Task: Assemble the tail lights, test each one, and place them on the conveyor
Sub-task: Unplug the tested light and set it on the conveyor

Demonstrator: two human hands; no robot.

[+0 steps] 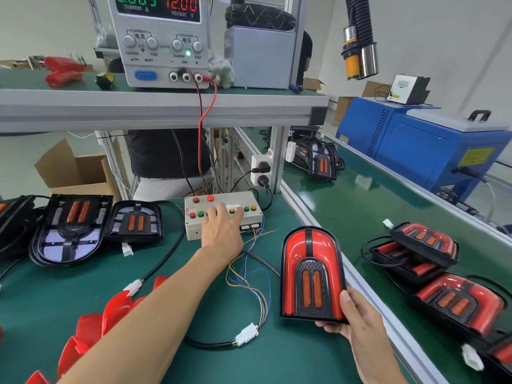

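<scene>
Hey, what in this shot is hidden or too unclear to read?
Head view:
- Which button the left hand presses on the beige button-covered test box: fingers cover it.
- Back of the red-lensed black tail light in the right hand: faces away.
- Grey bench power supply current reading: top edge crops it.

A: What's cut off?
B: Power supply (163, 40) top is cropped, so the display digits are clipped. A black light housing (13, 217) runs off the left edge. Red lenses (91, 328) are partly under the left forearm and cut by the bottom edge.
A: Hands?
B: Left hand (221, 231) covers the middle of the button box (221, 214); which button it touches, can't tell. Right hand (357, 320) fingers are hidden behind the tail light (311, 273).
A: Conveyor?
B: Lights at the bottom right corner (498, 356) are cropped and their white plug (472, 356) is blurred. Person behind the shelf (166, 153) is mostly hidden.
</scene>
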